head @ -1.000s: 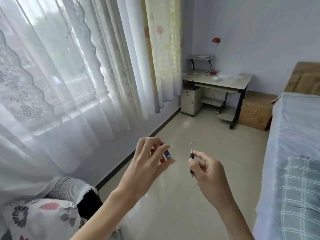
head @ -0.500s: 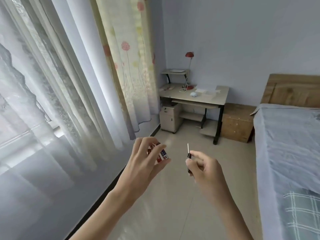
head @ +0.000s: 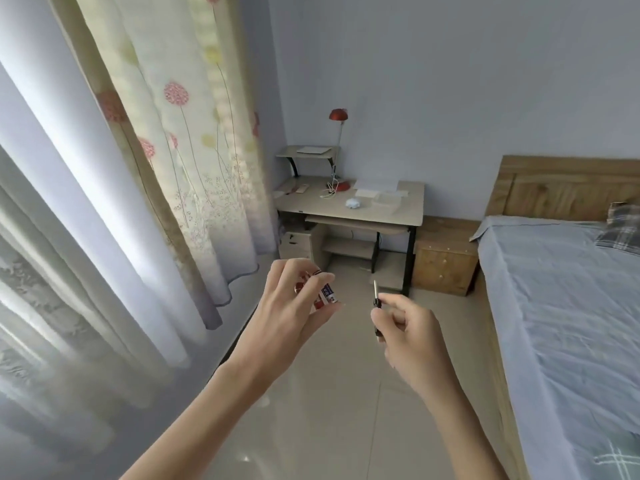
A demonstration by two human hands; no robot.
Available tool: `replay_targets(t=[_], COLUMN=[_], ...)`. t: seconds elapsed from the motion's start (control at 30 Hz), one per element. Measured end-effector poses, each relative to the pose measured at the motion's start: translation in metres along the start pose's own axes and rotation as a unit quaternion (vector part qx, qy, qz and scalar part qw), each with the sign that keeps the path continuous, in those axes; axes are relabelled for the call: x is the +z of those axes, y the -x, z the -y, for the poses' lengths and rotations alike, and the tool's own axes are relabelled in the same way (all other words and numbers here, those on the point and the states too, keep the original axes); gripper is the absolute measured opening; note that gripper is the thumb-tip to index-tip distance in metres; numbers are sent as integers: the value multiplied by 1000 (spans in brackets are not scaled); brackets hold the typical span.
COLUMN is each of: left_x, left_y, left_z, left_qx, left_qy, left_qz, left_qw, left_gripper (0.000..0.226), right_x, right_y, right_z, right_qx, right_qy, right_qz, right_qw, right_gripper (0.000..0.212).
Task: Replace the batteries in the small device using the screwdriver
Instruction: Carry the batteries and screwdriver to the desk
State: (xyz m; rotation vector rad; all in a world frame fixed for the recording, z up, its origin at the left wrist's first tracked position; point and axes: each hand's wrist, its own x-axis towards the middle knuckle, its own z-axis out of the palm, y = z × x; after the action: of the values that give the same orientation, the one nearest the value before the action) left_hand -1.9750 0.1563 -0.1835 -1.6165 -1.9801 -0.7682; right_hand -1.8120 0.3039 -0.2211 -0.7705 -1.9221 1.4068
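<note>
The left hand (head: 294, 306) is held out at chest height over the floor (head: 311, 427), its fingers curled around the device (head: 323, 296), a small red, white and blue thing pinched between thumb and fingertips and mostly hidden by them. The right hand (head: 408, 327) is just beside it, apart from it, with thumb and forefinger closed on the screwdriver (head: 376, 299); its thin metal shaft points up and its dark handle runs down into the fist. The tip is not touching the device. The device looks light and rigid, probably hard plastic, so it should need little force, but being small and smooth it may slip or twist once the driver bears on it; a hold by its long edges, leaving the screw face bare, would seem the safest. The screwdriver is slim and stiff, best held low on the handle for turning. No screw or battery cover can be made out. The desk (head: 412, 209) stands well away by the far wall, and the bed (head: 554, 306) lies to the right.
</note>
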Motion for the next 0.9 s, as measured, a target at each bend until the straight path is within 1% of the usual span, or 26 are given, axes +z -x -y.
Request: replay_targets(t=[0.1, 0.23, 0.4, 0.43, 0.5, 0.57, 0.7, 0.8, 0.9], left_x=[14, 29, 61, 72, 116, 142, 161, 222, 279], left_y=[-45, -103, -147, -156, -193, -214, -226, -281, -337], left_z=[55, 123, 186, 198, 240, 257, 263, 292, 312], left_qx=[3, 16, 6, 6, 1, 3, 6, 23, 52], left_qy=[8, 17, 25, 31, 48, 45, 51, 59, 58], left_qz=[-7, -12, -7, -3, 11, 19, 13, 13, 13], left_qw=[1000, 1000, 1000, 999, 999, 999, 999, 998, 997], left_gripper=[41, 40, 41, 41, 41, 42, 43, 42, 39], right_x=[23, 50, 76, 79, 87, 86, 86, 75, 59], right_y=[-68, -153, -221, -235, -298, -330, -349, -424, -493], right_z=[11, 24, 9, 6, -12, -21, -29, -54, -72], right_qx=[-11, -17, -6, -3, 15, 29, 27, 33, 22], right_qy=[3, -22, -18, -18, -15, -20, -29, -29, -16], right_qz=[-13, -47, -48, -48, -54, -62, -59, -67, -73], right_qw=[1000, 999, 999, 999, 998, 997, 997, 997, 997], right_gripper=[27, 27, 28, 27, 24, 23, 23, 24, 21])
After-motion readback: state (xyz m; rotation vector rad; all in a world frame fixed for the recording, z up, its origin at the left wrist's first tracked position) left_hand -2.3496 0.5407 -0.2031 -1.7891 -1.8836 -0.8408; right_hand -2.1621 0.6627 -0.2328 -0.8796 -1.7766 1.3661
